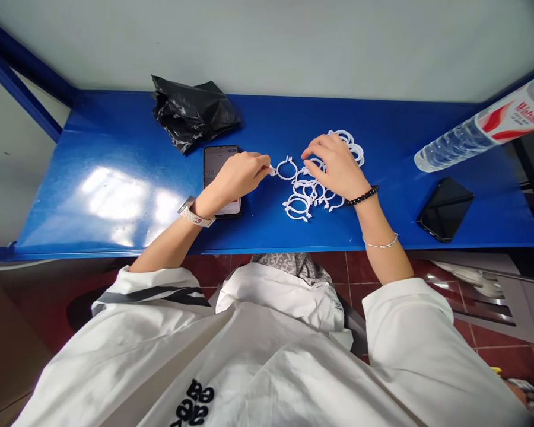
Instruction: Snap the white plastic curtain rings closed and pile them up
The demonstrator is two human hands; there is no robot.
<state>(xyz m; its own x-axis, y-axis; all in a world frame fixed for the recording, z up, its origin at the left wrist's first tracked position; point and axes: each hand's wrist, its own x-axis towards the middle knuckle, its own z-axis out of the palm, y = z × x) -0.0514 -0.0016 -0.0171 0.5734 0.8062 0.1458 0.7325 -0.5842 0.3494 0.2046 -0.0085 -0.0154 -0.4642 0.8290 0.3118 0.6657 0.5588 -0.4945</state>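
Several white plastic rings with small clip ends [298,206] lie in a loose heap on the blue table. My left hand [244,173] is closed in a pinch over the lower part of a phone, with a small white piece of a ring [273,170] at its fingertips; the rest of that piece is hidden. A single ring [287,169] lies just right of it. Over the heap curves my right hand [337,165], thumb and fingers apart, covering some rings. More rings [357,153] show beyond its knuckles.
The lit phone [213,161] lies partly beneath my left hand. A crumpled black plastic bag [196,112] sits at the back left. On the right are a water bottle [467,137] and a dark phone [446,209]. The blue table [262,234] meets a pale wall behind.
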